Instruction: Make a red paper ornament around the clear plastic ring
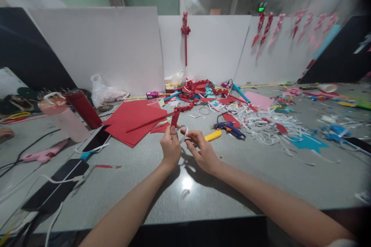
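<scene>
1. Head view: your left hand [171, 149] pinches a small red paper piece [174, 119], held upright above the thumb.
2. Between your hands, just over the table [223, 189], a white strip [186, 135] bends into a loop. Your right hand [205, 153] has thumb and forefinger close together at the loop's right side; cannot tell whether they grip it or only touch it.
3. Done, as judged from the layout: a red hanging [185, 31] and several twisted chains [266, 32] are up on the white panels [208, 42]. On the table before you, a red curled chain [187, 107] lies near the end of a red stick [150, 122].
4. Left, by the same judgement: your piece in hand looks partway along. The strip is curved, but no join between it and the red paper can be made out.
5. Stock around you: large red sheets [124, 114] lie to your left, beneath the stick; a heap of white strips [272, 125] is spread to your right.
6. Tools near your right hand: a yellow-handled tool [213, 135] and, just beyond, a blue glue gun [232, 129]. Both lie on the table, unheld.
</scene>
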Available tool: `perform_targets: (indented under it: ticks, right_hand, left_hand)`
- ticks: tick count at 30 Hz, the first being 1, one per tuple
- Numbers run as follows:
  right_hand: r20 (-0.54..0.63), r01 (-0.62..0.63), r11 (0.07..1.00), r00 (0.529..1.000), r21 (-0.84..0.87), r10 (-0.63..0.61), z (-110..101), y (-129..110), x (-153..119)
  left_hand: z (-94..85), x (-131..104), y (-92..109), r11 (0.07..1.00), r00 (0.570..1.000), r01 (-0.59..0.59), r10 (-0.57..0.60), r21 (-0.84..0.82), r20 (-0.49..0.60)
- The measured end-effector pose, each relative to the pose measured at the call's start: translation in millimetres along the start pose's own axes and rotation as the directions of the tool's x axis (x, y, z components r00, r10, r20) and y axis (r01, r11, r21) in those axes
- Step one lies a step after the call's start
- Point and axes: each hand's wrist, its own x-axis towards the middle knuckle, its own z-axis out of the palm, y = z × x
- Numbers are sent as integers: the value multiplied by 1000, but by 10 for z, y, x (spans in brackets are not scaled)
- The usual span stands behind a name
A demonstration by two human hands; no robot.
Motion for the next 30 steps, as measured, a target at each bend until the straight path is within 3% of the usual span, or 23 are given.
perform_targets:
  ticks: [7, 12, 15, 19, 25, 30]
  right_hand:
    - [-8, -37, 998, 999, 50, 37, -12, -19, -30]
    - [-52, -216, 941, 970, 260, 237, 77, 26, 11]
    - [0, -272, 904, 958, 330, 288, 110, 69, 58]
    - [-9, -238, 934, 968, 266, 250, 96, 43, 90]
    - [-101, -234, 918, 955, 319, 279, 24, -34, 120]
    - [-160, -185, 938, 958, 292, 238, -90, -32, 193]
  left_hand:
    - [6, 14, 9, 999, 999, 35, -36, -37, -9]
    - [9, 41, -1, 994, 996, 72, -76, -82, -39]
    - [30, 16, -1, 995, 997, 76, -77, -71, -17]
    - [89, -44, -38, 994, 994, 93, -89, -52, 70]
    - [129, -39, -94, 996, 983, 66, -56, -55, 176]
    - [66, 42, -36, 996, 990, 45, -34, -82, 135]
